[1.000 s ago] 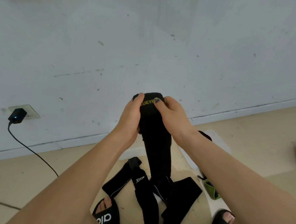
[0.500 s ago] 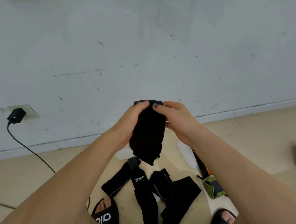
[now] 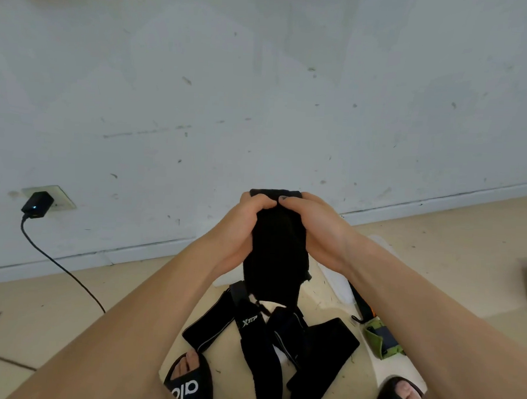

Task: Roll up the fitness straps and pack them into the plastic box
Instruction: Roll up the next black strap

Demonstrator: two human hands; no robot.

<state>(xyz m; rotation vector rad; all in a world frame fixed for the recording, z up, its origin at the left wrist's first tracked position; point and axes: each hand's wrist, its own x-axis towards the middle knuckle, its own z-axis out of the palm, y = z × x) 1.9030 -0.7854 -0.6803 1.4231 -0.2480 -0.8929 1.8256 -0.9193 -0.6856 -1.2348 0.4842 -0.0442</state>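
Rolling proceeds in the head view: the left hand (image 3: pixel 242 228) and right hand (image 3: pixel 315 229) both curl around the black fitness strap (image 3: pixel 275 261), held above the floor at centre frame, thumbs meeting on top. Loose straps (image 3: pixel 266 346) lie at 6 o'clock. The plastic box (image 3: pixel 340 288) sits at 4 o'clock. Each turn should be kept tight with edges aligned.

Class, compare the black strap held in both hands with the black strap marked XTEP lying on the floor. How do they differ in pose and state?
The held strap is lifted off the floor, gripped by the left hand and right hand; the XTEP strap lies on the floor untouched. The held strap is bunched into a thick bundle with a short tail hanging; the XTEP strap lies flat and stretched out. The XTEP strap shows white lettering; none shows on the held strap. Both are black fabric.
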